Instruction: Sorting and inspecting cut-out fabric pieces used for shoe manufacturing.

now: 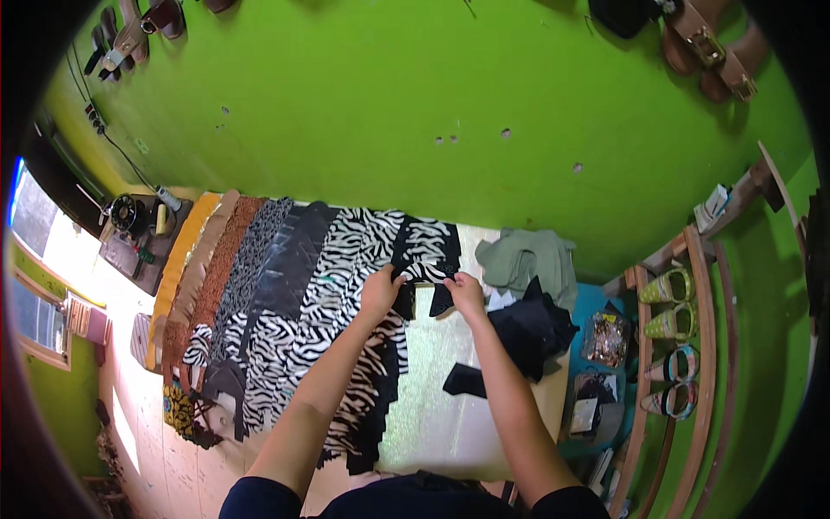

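Observation:
Over the table, both of my arms reach forward. My left hand [380, 291] and my right hand [467, 295] pinch the two sides of a curved zebra-print piece [425, 272] with black parts hanging at its ends; it looks like a cut shoe upper. To the left, overlapping rows of zebra-print pieces [285, 346] cover much of the table, some reaching close to my left hand. A heap of black cut pieces [529, 333] lies just right of my right forearm. One black piece [465, 381] rests apart on the pale tabletop [424, 424].
Rows of grey, brown and yellow pieces [186, 268] lie at the far left beside a sewing machine [130, 216]. Grey-green cloth [529, 259] sits at the back right. Blue bins [596, 298] and a wooden shoe rack [692, 259] stand right. A green wall [363, 112] closes the back.

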The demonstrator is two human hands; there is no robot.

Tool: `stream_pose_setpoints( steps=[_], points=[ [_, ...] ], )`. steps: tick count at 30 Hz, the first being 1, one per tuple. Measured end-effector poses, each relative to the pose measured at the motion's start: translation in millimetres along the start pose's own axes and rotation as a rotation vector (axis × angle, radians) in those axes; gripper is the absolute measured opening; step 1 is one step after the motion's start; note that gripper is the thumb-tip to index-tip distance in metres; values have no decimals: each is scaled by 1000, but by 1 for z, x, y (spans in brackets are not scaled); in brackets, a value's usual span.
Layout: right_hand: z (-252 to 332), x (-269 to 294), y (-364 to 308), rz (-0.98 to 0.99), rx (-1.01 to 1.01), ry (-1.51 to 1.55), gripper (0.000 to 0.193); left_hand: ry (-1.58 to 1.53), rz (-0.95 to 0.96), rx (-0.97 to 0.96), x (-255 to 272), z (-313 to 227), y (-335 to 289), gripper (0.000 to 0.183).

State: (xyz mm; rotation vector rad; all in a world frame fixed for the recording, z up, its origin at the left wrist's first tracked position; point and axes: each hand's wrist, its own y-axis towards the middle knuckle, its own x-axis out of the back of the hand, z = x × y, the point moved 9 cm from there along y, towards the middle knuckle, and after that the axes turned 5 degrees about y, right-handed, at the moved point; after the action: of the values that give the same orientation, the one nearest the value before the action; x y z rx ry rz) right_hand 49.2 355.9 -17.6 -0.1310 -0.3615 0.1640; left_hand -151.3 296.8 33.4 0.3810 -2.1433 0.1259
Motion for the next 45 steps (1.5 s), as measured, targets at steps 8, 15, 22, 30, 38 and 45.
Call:
stream_pose_setpoints(
  steps=[8, 15, 22, 30, 38, 45],
  points=[
    [2, -7, 35, -162, -148, -414, 23, 282, 146, 24, -37, 15, 50, 28],
    [33, -12, 28, -251, 61, -674, 18, 358, -161, -165, -20, -4, 43, 28],
    [54, -16, -14, -109, 269, -736, 15, 152, -233, -380, -7, -64, 3, 29],
    [57, 88, -98, -160, 399, -657, 24, -224, 163, -496, -58, -135, -74, 12],
    [55, 141, -152, -127, 464, -658, 37, -101, 318, -583, -81, -166, -133, 31],
    [44, 105, -209, -46, 557, -537, 32, 158, 289, -262, -79, -114, -189, 53]
  ],
)
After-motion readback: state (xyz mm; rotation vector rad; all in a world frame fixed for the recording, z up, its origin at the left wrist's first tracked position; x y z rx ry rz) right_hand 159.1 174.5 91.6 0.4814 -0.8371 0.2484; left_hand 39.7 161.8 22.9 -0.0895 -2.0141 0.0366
